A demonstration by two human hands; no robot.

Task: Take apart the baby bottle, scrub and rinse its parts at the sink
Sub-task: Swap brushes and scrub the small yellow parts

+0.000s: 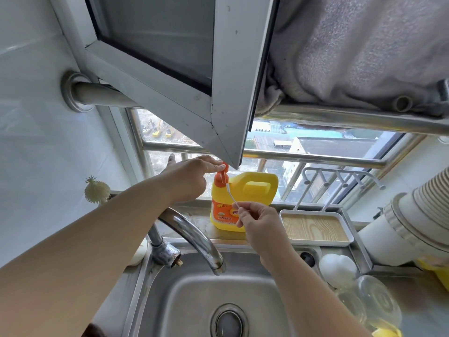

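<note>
A yellow detergent jug [243, 203] with an orange pump head [222, 175] stands upright on the sill behind the stainless sink [206, 300]; its contents cannot be seen through the opaque wall. The sink basin holds no visible water, and its round drain [229, 321] lies at the near centre. To the right of the jug sits a shallow white tray [315, 227] with a wood-grain floor. On the right counter lie clear glass bottle parts [369, 302], beside a white rounded object [339, 269]; which bottle parts they are cannot be told. The left hand [192, 178] reaches forward, arm extended over the faucet [192, 237], with its fingertips pressing on top of the pump head. The right hand [257, 222] is raised in front of the jug, thumb and forefinger pinching a thin white straw-like tube [232, 198] whose upper end meets the pump spout. A stack of paper cups [418, 215] lies on its side at far right. Above, an open window sash [194, 69] angles inward, and a grey cloth [364, 45] hangs over a metal rail [352, 117]. White wall tiles [36, 117] flank the left; buildings show through the window.
</note>
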